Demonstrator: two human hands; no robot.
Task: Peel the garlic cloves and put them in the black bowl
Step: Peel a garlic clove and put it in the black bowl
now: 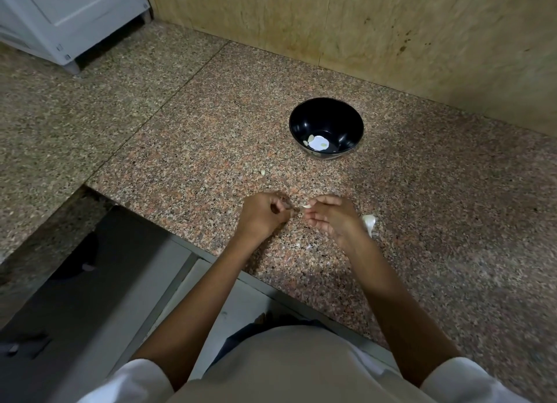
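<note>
Both the left hand [265,212] and the right hand [327,217] pinch one garlic clove [306,205] near the black bowl [304,116] on the tabletop [211,149].

Nothing readable in this one

Honestly can't make out any lettering, label, brand or number: not on the glossy black round bowl [325,116], the speckled pink-brown granite counter [211,149], the white cabinet-like unit [75,16] at the counter's far left corner, or the tan wall panel [391,25].
</note>
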